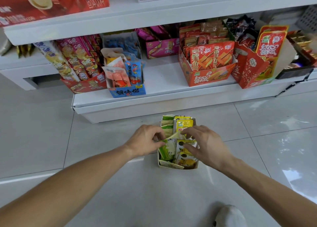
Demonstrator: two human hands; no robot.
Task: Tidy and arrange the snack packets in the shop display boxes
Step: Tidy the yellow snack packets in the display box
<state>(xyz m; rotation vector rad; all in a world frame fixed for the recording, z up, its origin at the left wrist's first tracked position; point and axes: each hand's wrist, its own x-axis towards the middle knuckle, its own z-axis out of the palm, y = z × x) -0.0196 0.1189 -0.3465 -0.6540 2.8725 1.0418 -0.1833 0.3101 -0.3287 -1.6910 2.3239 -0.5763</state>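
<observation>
The left hand (145, 140) pinches the left end of a green snack packet (169, 137) between thumb and fingers. The right hand (205, 144) pinches the right end of the same packet with thumb and forefinger; its remaining fingers are spread over the yellow packets (186, 155) below. The green snack packet is held stretched between both hands, above the middle of the white display box (178, 167).

The white display box stands on the tiled floor (103, 141), just in front of the front edge of the lowest shelf (163, 82). Inside the box, green packets (165, 151) occupy the left column and yellow packets occupy the right column. Further green and yellow packets stand upright at the far end of the box.

On the lowest shelf, a blue display box (127, 91) with orange and blue packets stands at the front edge, left of centre. A red box of long packets (80, 84) is just beside it on the left. A bare area of shelf lies between the blue display box and an orange-red display box (205, 75) filled with upright red packets. A pink box (162, 49) stands towards the back of the shelf. A tall red box (250, 72) stands near the right end.

A large red carton (51, 2) rests on the upper shelf (137, 15). A pale shoe tip (229, 216) is visible on the floor at the bottom of the view.
</observation>
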